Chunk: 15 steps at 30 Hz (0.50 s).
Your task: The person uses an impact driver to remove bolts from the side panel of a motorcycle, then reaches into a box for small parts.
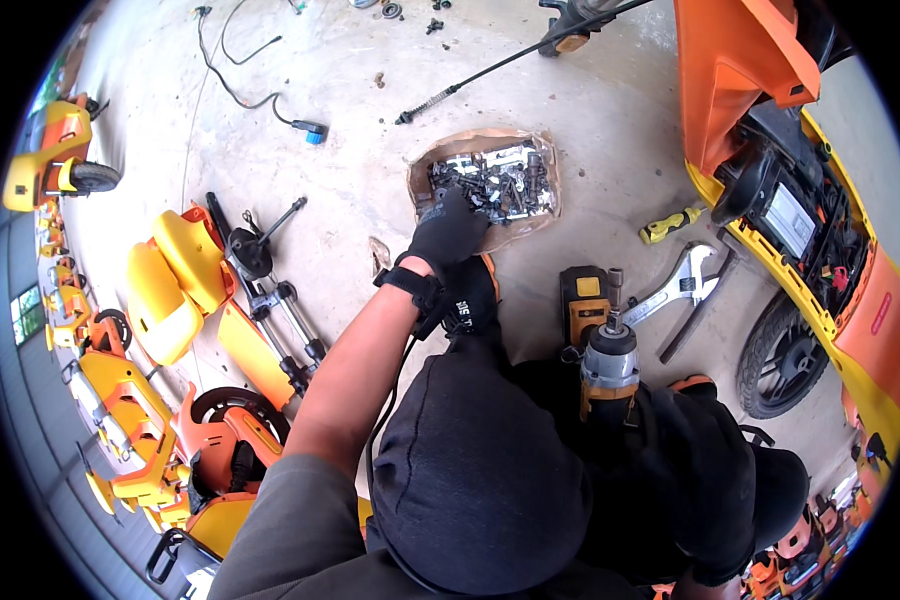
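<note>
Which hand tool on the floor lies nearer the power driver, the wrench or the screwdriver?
The wrench: its handle end lies just right of the power driver. The yellow-handled screwdriver lies farther up, beyond the wrench.

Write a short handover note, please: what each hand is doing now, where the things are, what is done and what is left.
Left hand: gloved, reaching into the cardboard box of bolts; grip not visible.
Right hand: gloved, holding the impact driver upright.
Adjustable wrench and yellow screwdriver lie on the floor beside the orange scooter.
Done: cannot tell. Left: no bolt picked out yet.
</note>
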Each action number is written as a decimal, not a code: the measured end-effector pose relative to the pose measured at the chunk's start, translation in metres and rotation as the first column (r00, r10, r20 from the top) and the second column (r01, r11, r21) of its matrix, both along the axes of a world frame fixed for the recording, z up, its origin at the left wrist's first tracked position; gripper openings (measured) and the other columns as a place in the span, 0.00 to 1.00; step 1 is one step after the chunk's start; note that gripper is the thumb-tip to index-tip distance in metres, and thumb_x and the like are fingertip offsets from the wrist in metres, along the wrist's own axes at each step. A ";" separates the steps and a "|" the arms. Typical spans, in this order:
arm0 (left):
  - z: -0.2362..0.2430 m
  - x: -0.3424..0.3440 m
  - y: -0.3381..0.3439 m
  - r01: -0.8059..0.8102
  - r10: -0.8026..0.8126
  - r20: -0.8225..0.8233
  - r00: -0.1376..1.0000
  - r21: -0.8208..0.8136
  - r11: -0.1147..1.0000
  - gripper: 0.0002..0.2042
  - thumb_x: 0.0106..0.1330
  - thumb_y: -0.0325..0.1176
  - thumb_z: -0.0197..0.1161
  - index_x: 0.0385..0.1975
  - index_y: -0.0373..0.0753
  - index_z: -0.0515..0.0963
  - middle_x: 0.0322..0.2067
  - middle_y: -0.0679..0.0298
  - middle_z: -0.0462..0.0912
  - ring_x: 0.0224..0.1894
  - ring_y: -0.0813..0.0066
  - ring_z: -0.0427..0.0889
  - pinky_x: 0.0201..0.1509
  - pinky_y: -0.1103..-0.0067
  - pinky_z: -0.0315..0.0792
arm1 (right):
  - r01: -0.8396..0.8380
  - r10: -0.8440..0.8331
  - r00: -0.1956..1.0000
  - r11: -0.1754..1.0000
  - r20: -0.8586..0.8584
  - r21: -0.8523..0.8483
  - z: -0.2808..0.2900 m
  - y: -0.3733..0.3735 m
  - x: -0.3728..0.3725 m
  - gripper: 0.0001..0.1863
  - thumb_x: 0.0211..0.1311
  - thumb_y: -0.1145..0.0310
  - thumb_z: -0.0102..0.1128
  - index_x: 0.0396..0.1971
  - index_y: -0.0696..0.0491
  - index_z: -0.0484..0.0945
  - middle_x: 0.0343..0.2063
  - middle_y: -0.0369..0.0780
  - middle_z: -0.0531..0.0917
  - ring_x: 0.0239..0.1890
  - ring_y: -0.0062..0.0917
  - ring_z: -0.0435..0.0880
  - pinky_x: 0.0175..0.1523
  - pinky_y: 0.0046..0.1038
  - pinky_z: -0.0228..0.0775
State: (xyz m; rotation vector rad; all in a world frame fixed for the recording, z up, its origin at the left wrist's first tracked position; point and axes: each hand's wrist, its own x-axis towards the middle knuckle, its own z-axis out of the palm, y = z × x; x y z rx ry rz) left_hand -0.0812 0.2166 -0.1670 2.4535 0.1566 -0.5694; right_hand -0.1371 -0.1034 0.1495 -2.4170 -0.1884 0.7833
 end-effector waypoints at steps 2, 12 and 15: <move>0.008 0.006 -0.008 -0.097 0.098 -0.076 0.992 0.018 0.995 0.16 0.63 0.38 0.62 0.43 0.31 0.78 0.41 0.42 0.79 0.46 0.42 0.80 0.49 0.59 0.74 | 0.004 -0.004 1.000 1.000 -0.005 0.002 0.001 0.000 0.001 0.24 0.50 0.74 0.70 0.50 0.61 0.77 0.43 0.50 0.83 0.46 0.45 0.83 0.51 0.37 0.75; 0.004 0.034 -0.015 0.141 -0.095 -0.242 0.966 0.181 0.973 0.25 0.61 0.37 0.58 0.52 0.23 0.70 0.47 0.38 0.81 0.50 0.42 0.81 0.59 0.63 0.72 | -0.004 0.004 1.000 1.000 -0.001 0.025 0.004 -0.002 0.002 0.24 0.51 0.74 0.68 0.51 0.61 0.77 0.46 0.50 0.82 0.48 0.45 0.82 0.53 0.38 0.74; -0.068 0.009 0.003 -0.093 0.117 -0.118 0.986 0.193 0.977 0.32 0.61 0.37 0.58 0.60 0.21 0.60 0.50 0.36 0.78 0.51 0.42 0.80 0.59 0.62 0.71 | -0.022 0.022 1.000 0.999 -0.016 0.042 0.005 0.004 0.003 0.25 0.51 0.75 0.67 0.52 0.61 0.77 0.47 0.51 0.82 0.49 0.45 0.81 0.54 0.38 0.74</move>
